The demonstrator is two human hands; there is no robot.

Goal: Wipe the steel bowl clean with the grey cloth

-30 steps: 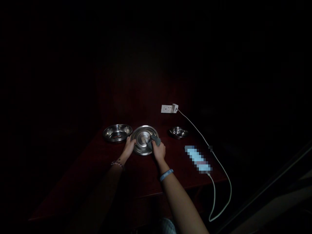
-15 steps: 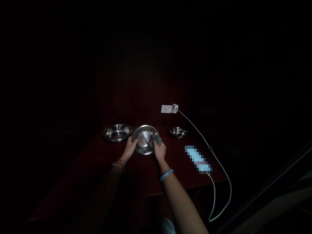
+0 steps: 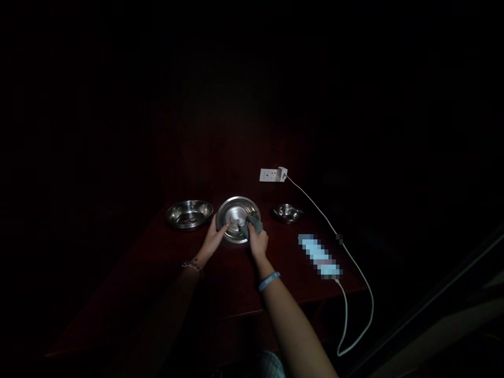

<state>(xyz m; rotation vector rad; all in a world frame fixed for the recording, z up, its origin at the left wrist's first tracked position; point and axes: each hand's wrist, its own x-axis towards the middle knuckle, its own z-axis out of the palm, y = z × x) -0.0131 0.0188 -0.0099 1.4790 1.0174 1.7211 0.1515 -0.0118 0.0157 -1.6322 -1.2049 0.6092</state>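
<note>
A round steel dish (image 3: 235, 212) is tilted up toward me on the dark red table (image 3: 220, 283). My left hand (image 3: 214, 239) grips its lower left rim, thumb on the inner face. My right hand (image 3: 258, 242) is closed on a small grey cloth (image 3: 252, 225) and presses it against the dish's lower right inside. A bead bracelet sits on my left wrist and a blue band on my right.
A steel bowl (image 3: 189, 213) stands left of the dish and a smaller steel bowl (image 3: 288, 212) to its right. A white power strip (image 3: 273, 174) lies behind, its white cable (image 3: 356, 273) running off the table's right edge. A blurred light-blue object (image 3: 319, 256) lies at right.
The dish has tipped up and shifted slightly away from me. My left hand slid along the rim to its lower left, and the cloth moved a little on the inner face.
</note>
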